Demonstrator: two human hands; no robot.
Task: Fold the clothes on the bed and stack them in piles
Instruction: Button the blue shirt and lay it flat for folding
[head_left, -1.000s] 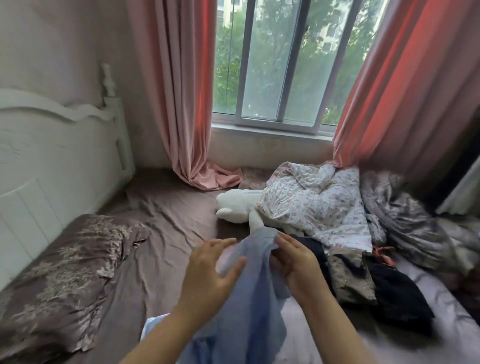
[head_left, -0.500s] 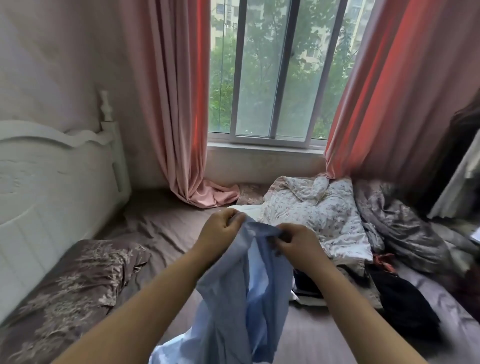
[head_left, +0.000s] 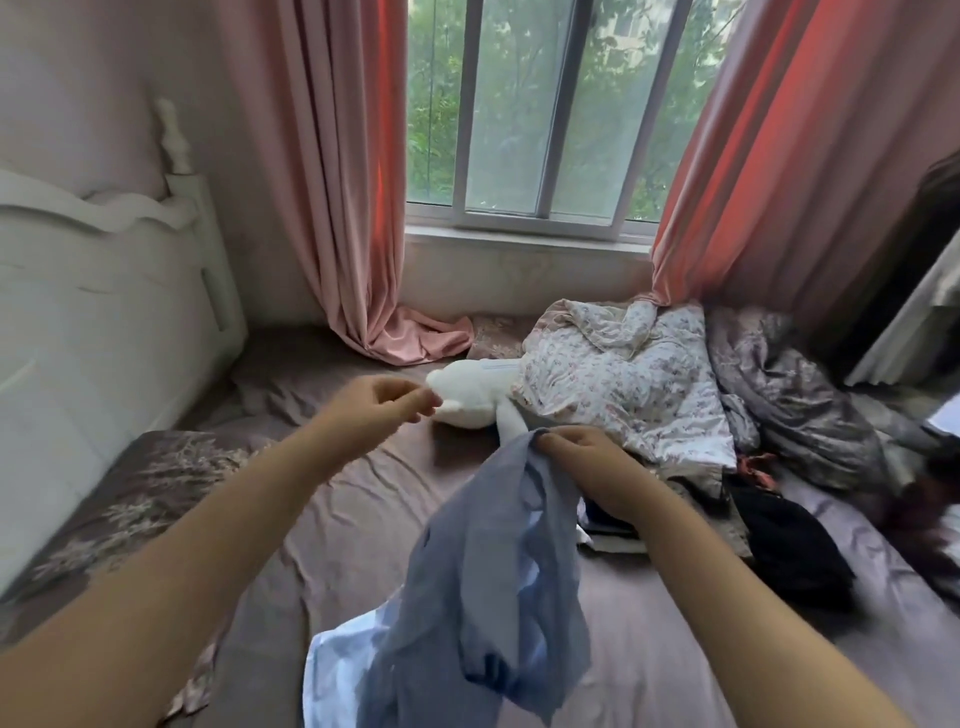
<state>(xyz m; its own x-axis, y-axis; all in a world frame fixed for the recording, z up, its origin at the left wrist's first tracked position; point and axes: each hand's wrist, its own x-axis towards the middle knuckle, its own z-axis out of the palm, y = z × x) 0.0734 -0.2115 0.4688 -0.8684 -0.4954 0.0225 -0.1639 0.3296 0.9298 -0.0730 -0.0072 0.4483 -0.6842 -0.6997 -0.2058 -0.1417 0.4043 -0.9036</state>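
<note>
A thin blue garment (head_left: 483, 571) hangs in front of me, its lower end trailing onto a light blue cloth (head_left: 337, 670) on the bed. My right hand (head_left: 587, 462) pinches the garment's top edge. My left hand (head_left: 374, 405) is apart from it, up and to the left, fingers curled toward the thumb with nothing in them. To the right lies a heap of dark clothes (head_left: 784, 551) on the mauve sheet (head_left: 337, 499).
A white plush toy (head_left: 467, 395) and a crumpled floral quilt (head_left: 623, 384) lie toward the window. A grey blanket (head_left: 795, 405) is bunched at the right. A patterned pillow (head_left: 130, 499) sits by the white headboard (head_left: 104, 312) on the left.
My left hand has let go of the blue garment and moved up and left. The garment now hangs from my right hand alone.
</note>
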